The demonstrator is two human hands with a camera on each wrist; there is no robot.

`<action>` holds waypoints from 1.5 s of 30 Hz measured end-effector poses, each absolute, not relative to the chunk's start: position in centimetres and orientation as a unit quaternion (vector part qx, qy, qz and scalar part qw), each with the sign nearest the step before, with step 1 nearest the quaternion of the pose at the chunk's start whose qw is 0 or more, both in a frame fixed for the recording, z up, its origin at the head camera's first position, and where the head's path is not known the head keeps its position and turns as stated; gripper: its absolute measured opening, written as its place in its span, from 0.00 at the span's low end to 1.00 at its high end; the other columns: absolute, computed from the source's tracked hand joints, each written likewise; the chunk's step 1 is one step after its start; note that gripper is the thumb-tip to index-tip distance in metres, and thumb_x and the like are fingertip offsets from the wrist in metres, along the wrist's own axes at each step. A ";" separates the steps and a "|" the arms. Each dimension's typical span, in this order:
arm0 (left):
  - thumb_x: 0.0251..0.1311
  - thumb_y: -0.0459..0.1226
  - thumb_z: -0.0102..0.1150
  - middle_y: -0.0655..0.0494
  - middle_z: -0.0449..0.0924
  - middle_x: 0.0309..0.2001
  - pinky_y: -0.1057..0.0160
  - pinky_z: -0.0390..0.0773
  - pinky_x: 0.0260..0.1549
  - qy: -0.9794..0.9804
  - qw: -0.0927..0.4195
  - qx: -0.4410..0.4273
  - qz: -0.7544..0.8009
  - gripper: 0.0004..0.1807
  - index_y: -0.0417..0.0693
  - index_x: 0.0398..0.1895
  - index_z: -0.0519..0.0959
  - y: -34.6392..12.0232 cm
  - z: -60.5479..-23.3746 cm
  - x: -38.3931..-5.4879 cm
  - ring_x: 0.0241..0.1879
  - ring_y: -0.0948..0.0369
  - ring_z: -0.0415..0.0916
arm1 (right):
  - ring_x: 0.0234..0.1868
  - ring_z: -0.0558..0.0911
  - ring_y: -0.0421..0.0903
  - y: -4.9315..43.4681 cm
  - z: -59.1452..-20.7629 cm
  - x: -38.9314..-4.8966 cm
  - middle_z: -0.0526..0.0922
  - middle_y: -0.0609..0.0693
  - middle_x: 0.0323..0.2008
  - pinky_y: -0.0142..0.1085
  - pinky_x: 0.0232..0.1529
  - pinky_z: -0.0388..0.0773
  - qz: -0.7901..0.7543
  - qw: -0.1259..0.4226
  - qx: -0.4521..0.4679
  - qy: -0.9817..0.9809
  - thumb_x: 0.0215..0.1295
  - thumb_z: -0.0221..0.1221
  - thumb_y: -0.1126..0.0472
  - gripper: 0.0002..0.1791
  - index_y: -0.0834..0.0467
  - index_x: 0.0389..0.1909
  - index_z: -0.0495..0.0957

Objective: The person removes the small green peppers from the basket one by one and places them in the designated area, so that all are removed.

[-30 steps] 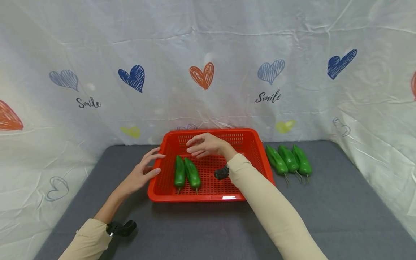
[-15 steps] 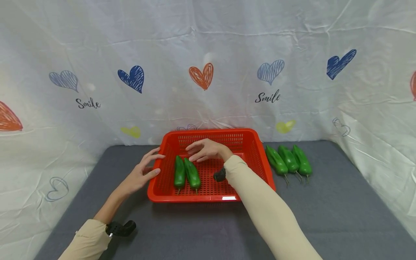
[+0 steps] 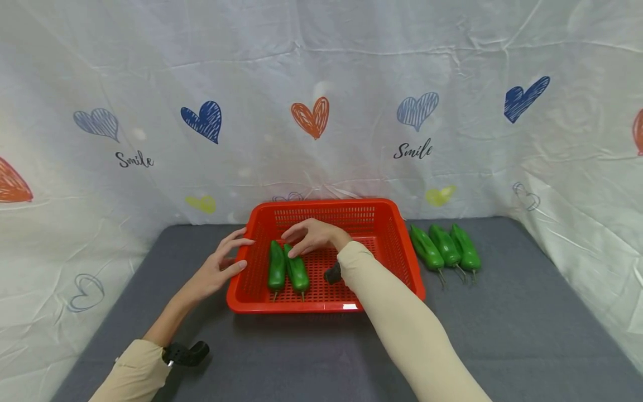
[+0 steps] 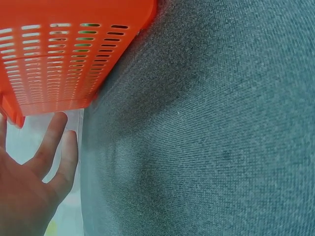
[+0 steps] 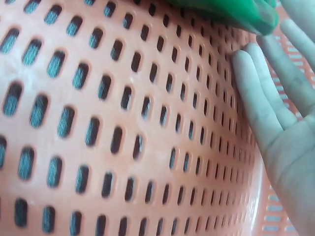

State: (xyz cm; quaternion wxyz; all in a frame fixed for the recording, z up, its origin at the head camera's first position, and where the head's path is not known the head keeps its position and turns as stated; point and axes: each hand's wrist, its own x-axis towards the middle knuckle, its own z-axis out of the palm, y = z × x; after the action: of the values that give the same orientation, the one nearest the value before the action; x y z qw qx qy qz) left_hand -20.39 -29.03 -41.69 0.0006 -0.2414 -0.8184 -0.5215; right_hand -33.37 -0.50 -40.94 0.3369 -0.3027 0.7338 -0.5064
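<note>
Two green chili peppers lie side by side in the red plastic basket (image 3: 301, 307), a left one (image 3: 276, 268) and a right one (image 3: 300, 276). My right hand (image 3: 313, 234) reaches inside, fingers and thumb spread about the far tip of the right pepper. In the right wrist view, the long fingers of the right hand (image 5: 290, 137) are nearly straight, their tips close by the green pepper (image 5: 246, 14). My left hand (image 3: 216, 273) rests at the basket's left rim with fingers extended. Loosely spread fingers of the left hand (image 4: 24, 187) also show beside the basket wall (image 4: 74, 64) in the left wrist view.
Three more green chili peppers (image 3: 444, 245) lie together right of the basket. Dark grey cloth (image 3: 321, 357) covers the table. A white curtain (image 3: 321, 67) with printed hearts hangs right behind it. Each wrist wears a black camera (image 3: 188, 354).
My right hand has come down and slightly left, from above the basket's middle to the far tip of the right pepper. The left hand stays at the rim.
</note>
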 end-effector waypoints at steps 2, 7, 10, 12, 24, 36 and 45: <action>0.73 0.29 0.55 0.42 0.43 0.78 0.54 0.84 0.39 -0.819 0.001 -0.242 -0.520 0.24 0.39 0.70 0.67 -29.0 -41.7 -20.4 0.53 0.33 0.75 | 0.61 0.78 0.49 -0.7 -40.9 -33.3 0.79 0.56 0.61 0.39 0.52 0.80 -0.492 0.330 -0.312 0.743 0.62 0.70 0.69 0.29 0.65 0.65 0.76; 0.73 0.29 0.56 0.43 0.43 0.79 0.55 0.84 0.39 -0.823 0.000 -0.237 -0.517 0.25 0.40 0.70 0.67 -28.9 -41.6 -20.4 0.53 0.33 0.75 | 0.59 0.79 0.48 -1.0 -40.9 -33.4 0.81 0.56 0.58 0.37 0.50 0.81 -0.472 0.321 -0.316 0.758 0.61 0.71 0.70 0.27 0.65 0.62 0.79; 0.73 0.29 0.55 0.43 0.43 0.79 0.56 0.84 0.39 -0.822 0.001 -0.240 -0.516 0.24 0.40 0.70 0.67 -28.9 -41.5 -20.3 0.53 0.34 0.75 | 0.57 0.80 0.47 -1.1 -40.9 -33.5 0.83 0.56 0.55 0.37 0.49 0.81 -0.477 0.322 -0.307 0.758 0.60 0.71 0.71 0.25 0.66 0.59 0.80; 0.73 0.28 0.55 0.42 0.42 0.79 0.56 0.84 0.40 -0.821 0.004 -0.246 -0.515 0.24 0.40 0.70 0.67 -28.9 -41.5 -20.3 0.53 0.33 0.75 | 0.56 0.81 0.47 -1.2 -41.0 -33.5 0.83 0.57 0.54 0.38 0.49 0.81 -0.489 0.328 -0.293 0.753 0.60 0.71 0.72 0.24 0.67 0.58 0.81; 0.74 0.28 0.53 0.45 0.41 0.79 0.55 0.84 0.39 -0.817 -0.001 -0.248 -0.520 0.24 0.40 0.71 0.66 -29.0 -41.4 -20.2 0.53 0.33 0.75 | 0.49 0.84 0.48 -0.9 -41.1 -33.4 0.85 0.55 0.49 0.43 0.47 0.82 -0.539 0.325 -0.251 0.735 0.59 0.71 0.72 0.22 0.67 0.56 0.82; 0.73 0.28 0.54 0.44 0.42 0.79 0.57 0.84 0.41 -0.823 0.004 -0.248 -0.512 0.24 0.39 0.70 0.67 -29.0 -41.6 -20.3 0.54 0.33 0.75 | 0.47 0.84 0.52 -0.6 -40.6 -33.7 0.84 0.58 0.50 0.49 0.43 0.84 -0.594 0.328 -0.235 0.696 0.62 0.70 0.71 0.24 0.69 0.59 0.80; 0.73 0.28 0.54 0.43 0.41 0.79 0.54 0.85 0.38 -0.817 -0.003 -0.245 -0.522 0.24 0.39 0.70 0.66 -29.0 -41.5 -20.2 0.53 0.32 0.75 | 0.54 0.81 0.52 -0.1 -40.0 -33.9 0.82 0.54 0.57 0.49 0.46 0.83 -0.609 0.292 -0.260 0.690 0.65 0.68 0.69 0.24 0.67 0.61 0.79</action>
State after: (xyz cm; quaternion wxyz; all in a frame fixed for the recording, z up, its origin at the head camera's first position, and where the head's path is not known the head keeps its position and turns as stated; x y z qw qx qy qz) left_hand -20.19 -28.97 -41.48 -0.0028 -0.2449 -0.8173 -0.5215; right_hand -33.90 -0.06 -40.00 0.2920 -0.2596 0.6900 -0.6093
